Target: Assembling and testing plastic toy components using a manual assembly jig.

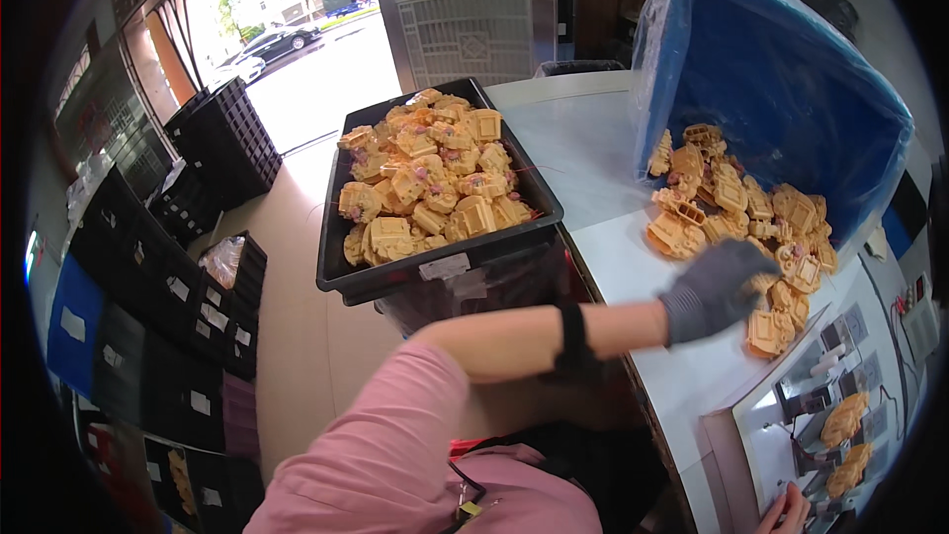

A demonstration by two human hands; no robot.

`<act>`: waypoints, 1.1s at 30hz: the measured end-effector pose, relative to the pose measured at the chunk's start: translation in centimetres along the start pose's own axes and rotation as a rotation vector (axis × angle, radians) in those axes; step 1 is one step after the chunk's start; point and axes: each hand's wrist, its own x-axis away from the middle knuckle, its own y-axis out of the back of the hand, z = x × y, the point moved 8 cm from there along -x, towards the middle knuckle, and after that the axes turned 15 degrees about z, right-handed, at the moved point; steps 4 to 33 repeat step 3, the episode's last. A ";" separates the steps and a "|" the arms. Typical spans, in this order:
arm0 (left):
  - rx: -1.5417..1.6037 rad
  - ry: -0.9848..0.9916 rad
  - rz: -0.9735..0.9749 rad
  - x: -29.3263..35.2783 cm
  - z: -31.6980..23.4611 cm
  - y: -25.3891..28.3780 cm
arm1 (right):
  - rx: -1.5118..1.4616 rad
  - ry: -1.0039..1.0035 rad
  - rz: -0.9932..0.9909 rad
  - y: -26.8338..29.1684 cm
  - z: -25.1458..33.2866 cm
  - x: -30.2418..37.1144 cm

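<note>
My left hand point(720, 289), in a grey knitted glove, reaches across to the right over a heap of yellow plastic parts point(727, 188). Motion blurs its fingers, and I cannot tell whether they grip a part. The heap spills onto the white table point(603, 178) from a tipped blue bin point(771, 69) lined with clear plastic. At the bottom right edge, my bare right hand point(786, 511) shows only in part, its fingers stretched out beside a white fixture box point(756, 445). Two yellow parts point(845, 419) sit on that box among small dark clamps.
A black crate point(341, 272) piled with similar yellow parts stands left of the table. Stacked black crates point(232, 133) and labelled bins point(148, 297) line the left side. Behind are a metal door point(470, 30) and an open doorway with a parked car point(282, 43) outside.
</note>
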 end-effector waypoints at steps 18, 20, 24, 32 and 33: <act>0.323 -0.018 0.098 -0.4 -5.8 -6.5 | 0.048 0.067 0.057 -0.4 2.3 -1.4; 0.323 -0.018 0.098 -0.4 -5.8 -6.5 | 0.048 0.067 0.057 -0.4 2.3 -1.4; 0.323 -0.018 0.098 -0.4 -5.8 -6.5 | 0.048 0.067 0.057 -0.4 2.3 -1.4; 0.323 -0.018 0.098 -0.4 -5.8 -6.5 | 0.048 0.067 0.057 -0.4 2.3 -1.4; 0.323 -0.018 0.098 -0.4 -5.8 -6.5 | 0.048 0.067 0.057 -0.4 2.3 -1.4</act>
